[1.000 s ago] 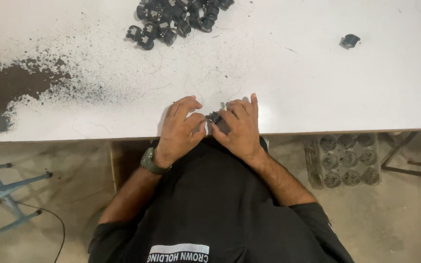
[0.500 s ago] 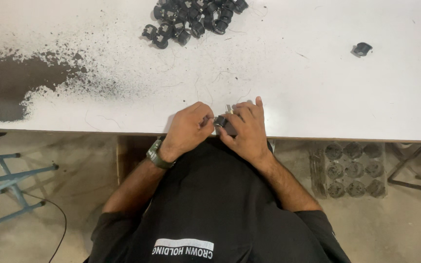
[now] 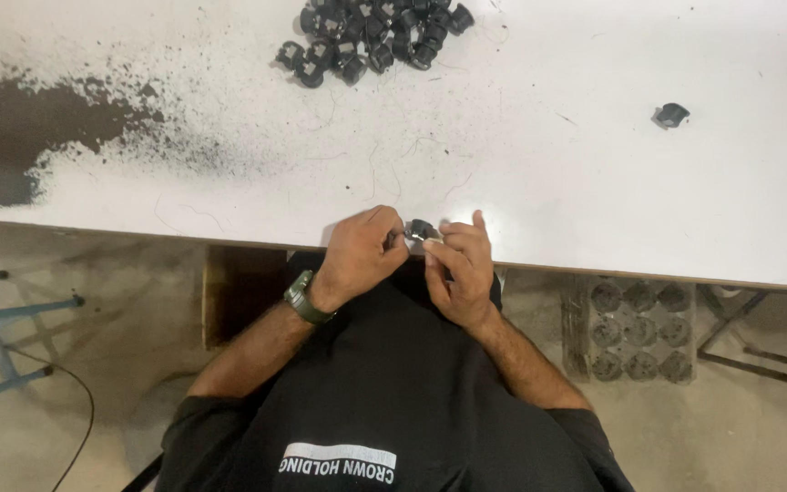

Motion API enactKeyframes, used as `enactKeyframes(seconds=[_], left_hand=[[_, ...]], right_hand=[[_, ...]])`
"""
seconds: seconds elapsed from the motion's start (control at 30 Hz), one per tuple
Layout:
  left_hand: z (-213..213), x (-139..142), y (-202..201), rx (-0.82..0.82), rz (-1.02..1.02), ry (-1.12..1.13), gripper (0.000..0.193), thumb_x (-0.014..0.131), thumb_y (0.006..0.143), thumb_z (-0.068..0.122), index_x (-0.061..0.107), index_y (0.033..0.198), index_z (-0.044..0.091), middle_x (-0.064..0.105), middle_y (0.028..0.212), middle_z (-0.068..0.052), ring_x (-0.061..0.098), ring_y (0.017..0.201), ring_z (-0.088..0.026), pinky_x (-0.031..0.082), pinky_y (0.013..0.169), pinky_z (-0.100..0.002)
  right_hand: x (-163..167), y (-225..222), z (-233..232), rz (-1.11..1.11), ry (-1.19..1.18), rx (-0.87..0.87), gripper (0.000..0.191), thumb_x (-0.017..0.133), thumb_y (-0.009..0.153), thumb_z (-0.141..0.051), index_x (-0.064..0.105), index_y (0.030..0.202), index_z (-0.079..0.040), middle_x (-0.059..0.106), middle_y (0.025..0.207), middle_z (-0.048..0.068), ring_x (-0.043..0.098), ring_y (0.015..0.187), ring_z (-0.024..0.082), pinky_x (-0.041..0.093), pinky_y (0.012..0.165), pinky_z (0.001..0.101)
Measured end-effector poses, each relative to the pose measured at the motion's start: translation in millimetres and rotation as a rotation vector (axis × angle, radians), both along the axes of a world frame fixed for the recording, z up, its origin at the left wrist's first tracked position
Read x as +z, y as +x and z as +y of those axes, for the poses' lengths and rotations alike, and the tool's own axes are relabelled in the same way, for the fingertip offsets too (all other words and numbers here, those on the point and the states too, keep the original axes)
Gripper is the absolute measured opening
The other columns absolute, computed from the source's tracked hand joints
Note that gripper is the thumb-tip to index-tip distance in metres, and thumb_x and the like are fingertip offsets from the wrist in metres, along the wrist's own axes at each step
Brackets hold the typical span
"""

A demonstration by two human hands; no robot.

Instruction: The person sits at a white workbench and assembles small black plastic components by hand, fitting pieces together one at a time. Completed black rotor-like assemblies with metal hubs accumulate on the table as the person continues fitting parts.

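Small black part point(image 3: 423, 230) between fingertips at white table's near edge

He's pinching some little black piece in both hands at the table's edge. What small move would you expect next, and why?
Probably set it down: the small black plastic part is pinched between the left hand and right hand at the near edge of the white table. One finished-looking single black piece lies apart to the right, away from the heap of black parts.

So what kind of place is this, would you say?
Probably a workshop or small factory: a worn white worktable, a heap of small black parts, and a tray of similar parts on the concrete floor.
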State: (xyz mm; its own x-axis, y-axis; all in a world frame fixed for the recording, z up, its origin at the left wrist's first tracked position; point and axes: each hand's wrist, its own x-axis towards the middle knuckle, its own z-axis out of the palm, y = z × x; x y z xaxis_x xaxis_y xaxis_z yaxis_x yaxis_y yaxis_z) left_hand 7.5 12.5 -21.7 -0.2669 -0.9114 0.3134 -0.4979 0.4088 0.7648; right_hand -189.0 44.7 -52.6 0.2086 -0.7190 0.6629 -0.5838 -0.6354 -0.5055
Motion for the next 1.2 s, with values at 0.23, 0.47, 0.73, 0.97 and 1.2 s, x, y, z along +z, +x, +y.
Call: enactKeyframes(seconds=[0.23,0.47,0.73,0.97,1.2], left_hand=[[7,-7,-11,0.011,0.097,-0.056,0.011,0.071,0.082,0.002,0.062,0.085,0.006,0.065,0.079,-0.008,0.064,0.071,-0.027,0.052,0.062,-0.039],[8,-13,-9,-0.004,0.132,-0.053,0.011,0.07,0.08,-0.001,0.061,0.086,0.004,0.065,0.08,-0.008,0.064,0.071,-0.026,0.052,0.063,-0.037],[7,-13,-8,-0.032,0.169,-0.032,0.012,0.07,0.081,-0.002,0.061,0.086,0.004,0.065,0.081,-0.008,0.064,0.073,-0.023,0.052,0.063,-0.036],[-1,4,-12,-0.079,0.137,-0.069,0.011,0.071,0.085,0.002,0.062,0.091,0.005,0.065,0.085,-0.007,0.064,0.077,-0.022,0.053,0.067,-0.036],[-122,79,52,0.21,-0.262,-0.381,0.034,0.078,0.097,0.032,0.068,0.119,0.009,0.062,0.133,-0.017,0.061,0.121,-0.03,0.053,0.101,-0.043]], right_hand=[[-16,7,5,-0.055,0.025,-0.009,0.032,0.077,0.081,0.008,0.061,0.106,-0.004,0.068,0.105,0.015,0.069,0.108,0.031,0.04,0.12,0.0597],[-16,3,4,-0.039,0.047,0.033,0.031,0.077,0.082,0.007,0.061,0.106,-0.005,0.068,0.1,0.009,0.07,0.108,0.03,0.04,0.122,0.0594],[-15,2,5,-0.037,0.047,0.011,0.031,0.077,0.082,0.008,0.062,0.107,-0.005,0.07,0.104,0.013,0.07,0.111,0.03,0.04,0.121,0.0588],[-9,-5,-5,0.059,0.044,0.037,0.028,0.078,0.085,0.007,0.062,0.104,-0.005,0.069,0.099,0.011,0.069,0.111,0.029,0.036,0.123,0.0573],[20,-57,-42,-0.083,0.053,-0.325,0.027,0.067,0.1,-0.003,0.057,0.124,0.0,0.064,0.109,0.014,0.065,0.106,0.024,0.032,0.128,0.0609]])
